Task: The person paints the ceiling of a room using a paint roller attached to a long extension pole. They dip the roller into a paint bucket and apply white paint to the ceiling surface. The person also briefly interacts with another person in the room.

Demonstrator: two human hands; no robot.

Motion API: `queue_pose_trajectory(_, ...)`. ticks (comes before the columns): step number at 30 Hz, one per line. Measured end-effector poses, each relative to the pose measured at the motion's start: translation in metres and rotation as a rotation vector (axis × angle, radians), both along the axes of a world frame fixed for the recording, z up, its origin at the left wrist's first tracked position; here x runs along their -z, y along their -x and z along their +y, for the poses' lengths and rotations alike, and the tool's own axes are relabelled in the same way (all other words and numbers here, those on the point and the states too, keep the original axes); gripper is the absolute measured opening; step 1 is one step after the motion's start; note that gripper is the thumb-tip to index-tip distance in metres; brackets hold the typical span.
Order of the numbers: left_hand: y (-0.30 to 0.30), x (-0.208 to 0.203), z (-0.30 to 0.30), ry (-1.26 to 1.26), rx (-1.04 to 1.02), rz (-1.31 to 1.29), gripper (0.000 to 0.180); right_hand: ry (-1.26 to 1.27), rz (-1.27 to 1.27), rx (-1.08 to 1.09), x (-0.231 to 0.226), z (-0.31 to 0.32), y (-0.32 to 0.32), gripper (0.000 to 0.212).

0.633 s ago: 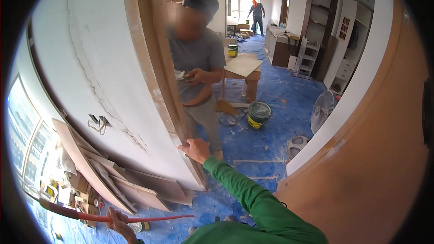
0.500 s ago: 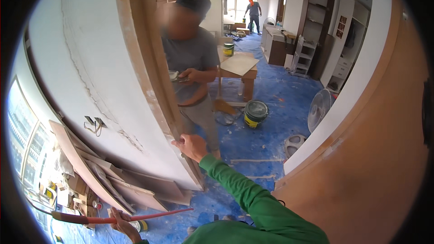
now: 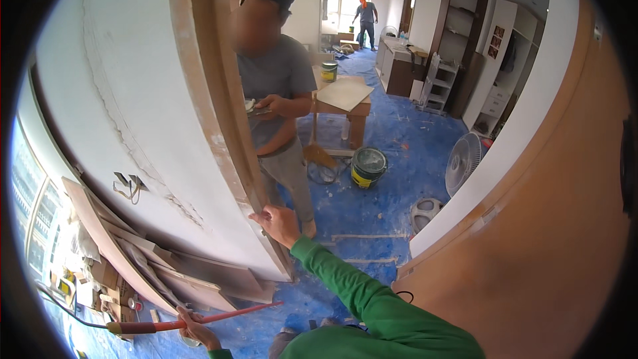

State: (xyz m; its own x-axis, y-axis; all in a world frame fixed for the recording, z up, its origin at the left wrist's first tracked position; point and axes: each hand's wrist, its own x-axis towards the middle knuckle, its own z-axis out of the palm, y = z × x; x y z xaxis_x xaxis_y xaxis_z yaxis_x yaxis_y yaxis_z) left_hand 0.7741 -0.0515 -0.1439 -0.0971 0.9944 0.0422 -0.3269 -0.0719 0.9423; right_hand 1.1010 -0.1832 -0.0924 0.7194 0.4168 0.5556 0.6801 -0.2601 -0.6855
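Right hand [image 3: 278,224], frame centre, has its fingers pressed flat against the wooden door-frame edge [image 3: 219,139] (not wrapped around it). Left hand [image 3: 194,328], at the bottom edge, has fingers clamped on a red rod [image 3: 219,316]. Steadying the frame firmly while keeping the rod level looks wise.

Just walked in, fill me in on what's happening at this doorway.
A person in a green sleeve presses the right hand against the wooden door frame low down, beside the white wall. The left hand grips a long red rod near the floor. A co-worker in a grey shirt stands in the doorway holding something small in both hands. Behind, on the blue floor covering, stand a paint bucket, a fan and a small table.
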Motion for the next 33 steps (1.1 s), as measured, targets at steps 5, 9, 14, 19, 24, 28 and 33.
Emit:
queue_pose_trajectory(5,0.008,0.024,0.005,-0.027,0.021,0.013,0.042,0.09,0.004,0.013,0.015,-0.003,-0.001,0.045)
queue_pose_trajectory(9,0.0,0.04,0.02,0.019,0.032,0.015,0.038,0.195,0.071,0.023,0.008,-0.014,0.002,0.04)
queue_pose_trajectory(14,-0.007,0.044,0.017,0.027,-0.02,0.068,0.039,0.131,0.24,-0.141,0.034,-0.023,0.006,0.034)
queue_pose_trajectory(19,-0.01,0.053,0.005,-0.011,-0.104,0.117,0.041,0.22,0.508,-0.555,0.016,-0.056,0.012,0.033)
queue_pose_trajectory(24,-0.033,0.062,-0.024,0.001,-0.358,0.157,0.04,0.49,0.571,-1.07,0.026,-0.1,-0.01,0.039)
queue_pose_trajectory(28,-0.042,0.072,-0.046,-0.016,-0.512,0.214,0.042,0.746,0.6,-1.327,0.045,-0.144,-0.04,0.045)
queue_pose_trajectory(33,-0.061,0.059,-0.076,0.037,-0.58,0.205,0.042,0.757,0.798,-1.545,0.078,-0.177,-0.088,0.043)
